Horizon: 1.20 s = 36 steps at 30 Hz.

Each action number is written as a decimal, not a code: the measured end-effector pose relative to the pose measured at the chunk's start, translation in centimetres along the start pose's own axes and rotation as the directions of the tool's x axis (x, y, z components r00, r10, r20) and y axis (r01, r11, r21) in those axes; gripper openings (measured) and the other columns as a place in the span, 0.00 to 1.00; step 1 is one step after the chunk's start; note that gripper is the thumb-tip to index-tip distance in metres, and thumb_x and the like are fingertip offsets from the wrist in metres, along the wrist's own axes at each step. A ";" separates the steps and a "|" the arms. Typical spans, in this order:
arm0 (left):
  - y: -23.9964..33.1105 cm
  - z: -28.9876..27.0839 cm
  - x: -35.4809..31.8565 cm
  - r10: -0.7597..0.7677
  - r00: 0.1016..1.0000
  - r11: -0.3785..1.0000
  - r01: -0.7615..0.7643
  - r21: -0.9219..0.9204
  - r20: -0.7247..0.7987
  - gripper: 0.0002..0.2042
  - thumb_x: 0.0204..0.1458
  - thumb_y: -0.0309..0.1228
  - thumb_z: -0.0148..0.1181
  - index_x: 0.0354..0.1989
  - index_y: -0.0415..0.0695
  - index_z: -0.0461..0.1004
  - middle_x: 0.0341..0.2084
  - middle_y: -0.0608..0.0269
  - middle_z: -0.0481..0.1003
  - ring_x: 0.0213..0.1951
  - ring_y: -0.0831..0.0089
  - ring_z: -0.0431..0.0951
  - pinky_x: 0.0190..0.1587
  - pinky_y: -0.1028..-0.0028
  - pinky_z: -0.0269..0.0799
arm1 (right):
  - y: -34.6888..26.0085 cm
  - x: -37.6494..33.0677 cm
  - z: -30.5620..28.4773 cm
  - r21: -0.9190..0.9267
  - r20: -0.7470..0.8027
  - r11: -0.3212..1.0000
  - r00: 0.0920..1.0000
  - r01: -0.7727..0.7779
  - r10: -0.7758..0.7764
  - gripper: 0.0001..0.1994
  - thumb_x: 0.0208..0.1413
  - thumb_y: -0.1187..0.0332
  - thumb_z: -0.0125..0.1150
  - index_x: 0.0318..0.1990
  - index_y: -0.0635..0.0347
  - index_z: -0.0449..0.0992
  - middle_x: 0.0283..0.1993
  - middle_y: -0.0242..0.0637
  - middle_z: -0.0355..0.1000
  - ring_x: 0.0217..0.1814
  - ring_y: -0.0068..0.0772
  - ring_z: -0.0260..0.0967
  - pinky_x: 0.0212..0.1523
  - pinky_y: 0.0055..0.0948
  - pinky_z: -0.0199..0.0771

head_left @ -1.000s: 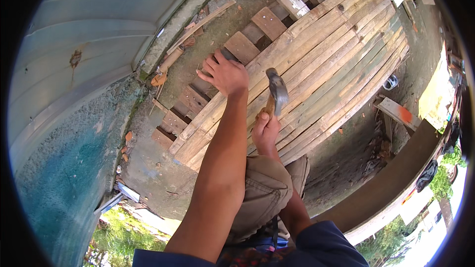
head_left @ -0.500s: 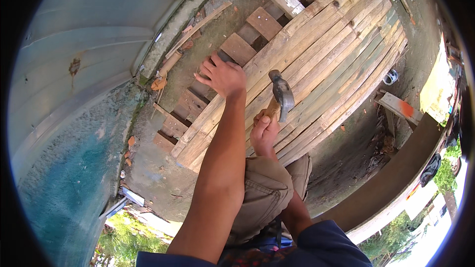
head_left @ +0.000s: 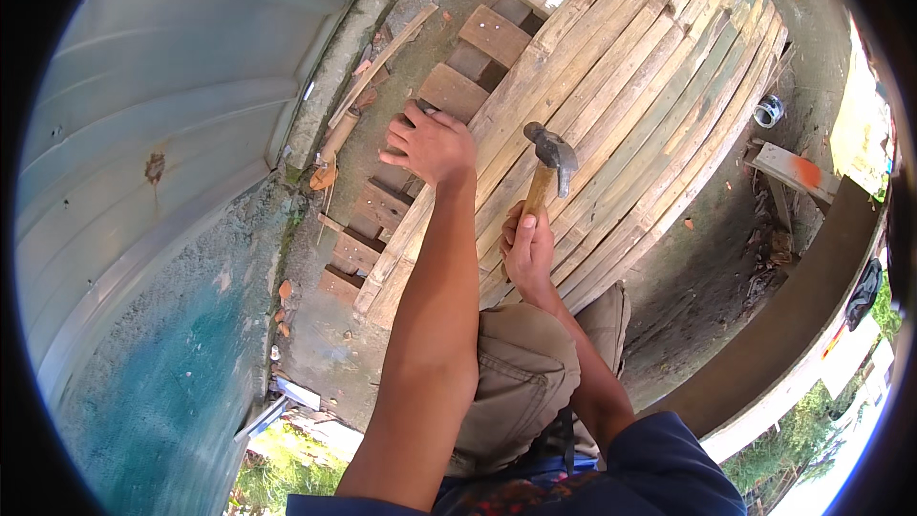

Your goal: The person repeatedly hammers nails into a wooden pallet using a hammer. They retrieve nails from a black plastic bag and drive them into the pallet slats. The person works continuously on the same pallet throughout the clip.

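Note:
In my right hand (head_left: 528,247) is a claw hammer (head_left: 552,151), its light wooden handle wrapped by my fingers and its dark metal head raised above the bamboo slats (head_left: 573,105). My left hand (head_left: 435,145) lies at the far-left edge of the slats, over the row of short wooden blocks (head_left: 452,93). Its fingers are bent and apart, pointing left past the block ends. What lies under that palm is hidden. More wooden blocks (head_left: 355,250) with nail heads stick out nearer to me along the same edge.
A metal sheet wall (head_left: 172,134) rises on the left, with a bamboo piece (head_left: 338,137) and a thin wooden strip (head_left: 382,67) on the ground beside it. To the right are a small can (head_left: 768,112) and a board with an orange mark (head_left: 795,172). My knee (head_left: 521,363) is close in front.
The view has shifted, so the scene sits somewhat differently. My right hand with the hammer has moved slightly, and the hammer has turned a little. My left hand stays at the slats' edge.

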<state>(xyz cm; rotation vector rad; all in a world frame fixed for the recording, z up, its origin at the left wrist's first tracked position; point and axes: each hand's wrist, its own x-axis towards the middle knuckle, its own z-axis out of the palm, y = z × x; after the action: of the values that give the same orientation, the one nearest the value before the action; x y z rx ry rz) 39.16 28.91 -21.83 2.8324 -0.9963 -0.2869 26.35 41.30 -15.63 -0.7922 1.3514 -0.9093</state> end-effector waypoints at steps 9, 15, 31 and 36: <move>0.0 -0.2 0.0 -0.009 0.999 1.000 0.010 -0.026 0.036 0.20 0.60 0.33 0.53 0.60 0.46 0.67 0.55 0.52 0.66 0.63 0.51 0.63 0.71 0.34 0.38 | 3.0 -0.9 1.1 -0.061 0.071 0.998 0.997 0.017 -0.012 0.19 0.76 0.53 0.41 0.41 0.61 0.65 0.24 0.23 0.54 0.22 0.13 0.48 0.21 0.20 0.49; 0.1 -0.3 0.0 -0.008 1.000 1.000 0.008 -0.019 -0.005 0.20 0.59 0.33 0.54 0.60 0.46 0.67 0.56 0.52 0.66 0.62 0.51 0.63 0.71 0.35 0.38 | 3.4 -0.8 0.6 -0.103 0.052 0.992 0.996 0.072 -0.067 0.17 0.75 0.57 0.43 0.41 0.63 0.68 0.24 0.32 0.66 0.24 0.22 0.63 0.26 0.29 0.65; -0.3 0.1 0.0 0.018 1.000 0.999 -0.018 -0.037 -0.008 0.20 0.59 0.33 0.54 0.61 0.47 0.66 0.56 0.52 0.66 0.63 0.52 0.63 0.70 0.35 0.38 | 1.7 -0.4 3.5 -0.353 -0.050 0.933 0.994 0.072 -0.096 0.19 0.74 0.54 0.44 0.39 0.62 0.68 0.22 0.34 0.67 0.23 0.26 0.66 0.25 0.31 0.66; -0.2 0.2 0.1 0.018 0.999 0.998 -0.021 -0.053 -0.051 0.20 0.59 0.33 0.52 0.59 0.45 0.70 0.55 0.50 0.68 0.63 0.52 0.63 0.68 0.35 0.39 | 2.2 -0.9 3.5 -0.106 -0.059 0.978 0.981 0.177 -0.184 0.20 0.74 0.53 0.44 0.36 0.61 0.67 0.22 0.33 0.66 0.23 0.24 0.65 0.24 0.31 0.66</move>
<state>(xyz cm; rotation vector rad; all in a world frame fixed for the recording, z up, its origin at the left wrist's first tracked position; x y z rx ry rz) 39.31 28.97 -22.05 2.7662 -0.9906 -0.2343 30.01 42.95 -16.93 -0.9815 1.4102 -1.0245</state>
